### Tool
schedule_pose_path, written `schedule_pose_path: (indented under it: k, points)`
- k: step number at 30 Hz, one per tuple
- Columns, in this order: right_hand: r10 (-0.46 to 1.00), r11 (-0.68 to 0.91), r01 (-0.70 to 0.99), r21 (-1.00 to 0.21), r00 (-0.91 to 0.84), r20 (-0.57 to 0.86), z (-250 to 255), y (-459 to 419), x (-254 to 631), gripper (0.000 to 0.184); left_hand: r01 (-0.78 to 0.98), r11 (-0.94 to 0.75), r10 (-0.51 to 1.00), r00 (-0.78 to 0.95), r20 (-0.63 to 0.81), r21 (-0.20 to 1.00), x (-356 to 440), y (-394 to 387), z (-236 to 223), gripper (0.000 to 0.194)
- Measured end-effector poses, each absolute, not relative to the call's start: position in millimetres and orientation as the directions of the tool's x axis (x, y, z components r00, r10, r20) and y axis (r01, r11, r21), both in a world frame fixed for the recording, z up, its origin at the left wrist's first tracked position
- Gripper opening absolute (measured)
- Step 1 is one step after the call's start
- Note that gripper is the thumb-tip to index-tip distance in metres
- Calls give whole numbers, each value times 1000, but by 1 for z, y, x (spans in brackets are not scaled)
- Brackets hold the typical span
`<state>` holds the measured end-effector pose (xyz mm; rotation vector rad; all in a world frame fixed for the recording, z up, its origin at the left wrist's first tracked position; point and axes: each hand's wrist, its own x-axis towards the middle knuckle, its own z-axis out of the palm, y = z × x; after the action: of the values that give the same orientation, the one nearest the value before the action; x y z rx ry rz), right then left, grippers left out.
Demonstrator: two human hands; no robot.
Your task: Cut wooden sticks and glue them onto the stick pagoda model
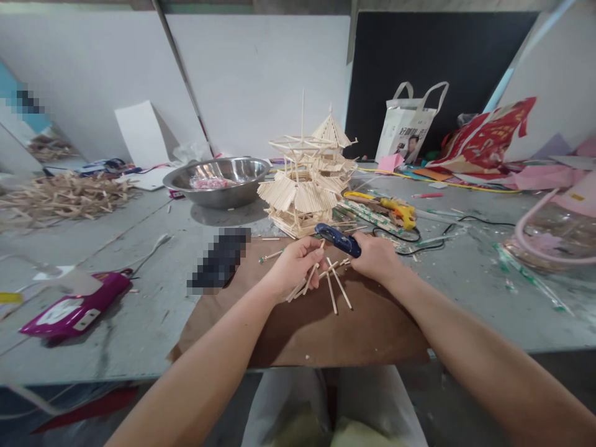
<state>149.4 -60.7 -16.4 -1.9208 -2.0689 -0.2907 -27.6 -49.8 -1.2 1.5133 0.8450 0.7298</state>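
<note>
My left hand [298,266] is closed on thin wooden sticks [313,277], their ends poking out below the fingers. My right hand [375,256] is wrapped round a dark blue hand tool [339,239] whose exact kind I cannot make out. The tool's tip points left, close above the fingertips of my left hand. Several loose wooden sticks [341,289] lie between my hands on a brown sheet [326,338]. Right behind my hands stands a tiered pavilion model [302,192] built of the same pale sticks.
A metal bowl [216,197] with a pink-white packet stands behind left. A heap of sticks [65,198] lies far left, a purple power strip [79,307] nearer. A yellow glue gun [400,211] with a black cord rests right of the model. A clear pink-handled container [563,223] stands far right.
</note>
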Motion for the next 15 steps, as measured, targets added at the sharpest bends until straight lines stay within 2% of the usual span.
schedule_pose_path:
  k: [9, 15]
  points:
    - [951, 100, 991, -85, -70, 302, -16, -59, 152, 26, 135, -77, 845, 535, -7, 988, -30, -48, 2, 13]
    - [957, 167, 970, -175, -116, 266, -13, -57, 157, 21, 108, -84, 832, 555, 10, 991, -31, -48, 4, 13]
